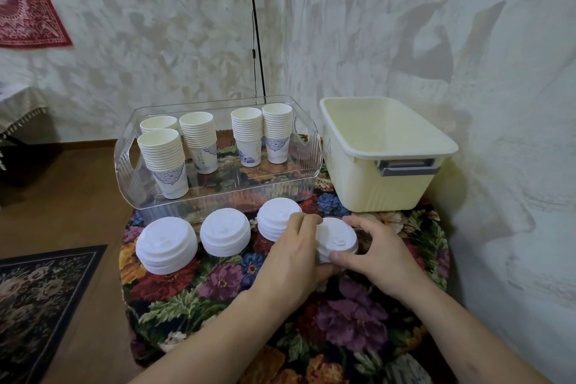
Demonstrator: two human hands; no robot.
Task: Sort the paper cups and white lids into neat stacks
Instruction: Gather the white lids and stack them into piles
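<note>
Floral cloth covers the tabletop (218,287); both hands, left hand (293,256) and right hand (374,254), curl their fingers round the fourth lid stack (336,238). Uneven squeezing could skew it or knock the neighbouring lid stack (277,218).

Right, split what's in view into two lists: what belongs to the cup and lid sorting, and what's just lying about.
Part of the job:
- cup stacks in the clear tray
- three lid stacks on the floral cloth
- fourth lid stack, gripped by the left hand and right hand

Lying about:
- cream tub
- red wall hanging
- black cable
- floor rug
</note>
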